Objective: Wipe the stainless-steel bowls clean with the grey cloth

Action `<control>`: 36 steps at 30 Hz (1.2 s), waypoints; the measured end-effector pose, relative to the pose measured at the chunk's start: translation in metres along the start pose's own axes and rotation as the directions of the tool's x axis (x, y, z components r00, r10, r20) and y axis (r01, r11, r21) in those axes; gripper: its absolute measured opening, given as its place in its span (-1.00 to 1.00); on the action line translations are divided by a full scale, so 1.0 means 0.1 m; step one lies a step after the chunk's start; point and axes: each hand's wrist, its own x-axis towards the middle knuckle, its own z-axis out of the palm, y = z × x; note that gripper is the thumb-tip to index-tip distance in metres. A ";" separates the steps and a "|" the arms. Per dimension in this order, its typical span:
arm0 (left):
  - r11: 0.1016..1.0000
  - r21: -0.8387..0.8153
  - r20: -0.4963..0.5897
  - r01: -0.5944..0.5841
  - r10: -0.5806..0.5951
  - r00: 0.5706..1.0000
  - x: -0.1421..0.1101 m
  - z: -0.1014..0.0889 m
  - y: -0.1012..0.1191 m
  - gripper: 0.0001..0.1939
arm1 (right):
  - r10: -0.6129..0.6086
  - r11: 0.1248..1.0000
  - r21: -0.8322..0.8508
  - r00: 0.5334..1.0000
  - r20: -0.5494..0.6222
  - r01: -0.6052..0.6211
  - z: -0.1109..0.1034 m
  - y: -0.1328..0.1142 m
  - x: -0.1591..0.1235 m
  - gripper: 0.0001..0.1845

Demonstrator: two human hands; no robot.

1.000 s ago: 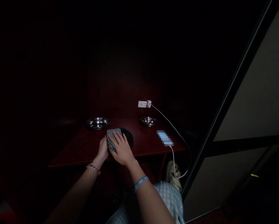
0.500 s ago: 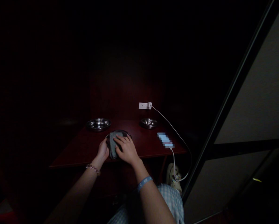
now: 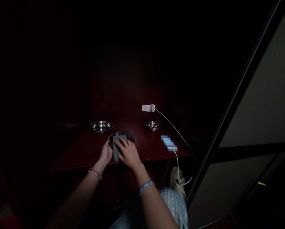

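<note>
A round metal dish [image 3: 129, 136] lies near the front of a dark red table [image 3: 85, 152]. My right hand [image 3: 129, 155] presses a folded grey cloth [image 3: 116, 149] into the dish, fingers closed over it. My left hand [image 3: 105, 152] grips the dish's left rim, fingers curled round it. A beaded bracelet sits on my left wrist and a blue band on my right.
Two more steel dishes stand at the back: a wide dish [image 3: 100, 126] on the left and a small dish [image 3: 152, 125] on the right. A phone [image 3: 169, 142] lies right, its white cable [image 3: 180, 136] running to a wall socket [image 3: 148, 107]. A dark-framed panel [image 3: 230, 108] closes the right side.
My right hand has drawn the grey cloth back over the dish towards me. The far rim of the dish now shows beyond the cloth. My left hand stays on the rim.
</note>
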 end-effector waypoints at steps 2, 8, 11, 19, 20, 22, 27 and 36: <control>1.000 0.022 0.010 0.002 -0.002 1.000 -0.01 0.01 0.00 -0.70 | 0.033 0.999 -0.002 0.999 0.005 -0.033 -0.01 -0.02 0.00 -0.30; 0.998 0.064 0.051 -0.011 0.007 0.999 -0.04 0.02 -0.01 -0.68 | 0.083 0.997 0.003 0.996 -0.025 -0.083 0.01 -0.03 -0.01 -0.15; 0.994 0.110 0.089 -0.020 0.010 0.996 -0.05 0.02 -0.01 -0.72 | 0.128 0.992 -0.007 0.991 -0.035 -0.129 0.00 -0.03 -0.01 -0.13; 0.979 0.202 0.146 0.015 -0.045 0.988 -0.08 0.04 -0.01 -0.75 | 0.158 0.984 -0.063 0.983 -0.088 -0.164 0.07 -0.03 0.00 -0.15; 0.979 0.204 0.152 0.017 -0.048 0.987 -0.08 0.03 -0.01 -0.75 | 0.153 0.985 -0.068 0.984 -0.090 -0.160 0.09 -0.03 0.00 -0.15; 0.978 0.205 0.170 0.022 -0.057 0.984 -0.07 0.03 -0.01 -0.74 | 0.145 0.985 -0.075 0.985 -0.095 -0.152 0.12 -0.03 0.00 -0.15; 0.980 0.194 0.198 0.038 -0.077 0.977 -0.04 0.04 -0.04 -0.70 | 0.134 0.984 -0.096 0.982 -0.134 -0.148 0.17 -0.06 0.01 -0.20; 0.955 0.297 0.185 0.028 -0.086 0.979 0.05 -0.08 -0.09 -0.84 | 0.149 0.978 -0.117 0.971 -0.184 -0.172 0.32 0.03 0.03 -0.28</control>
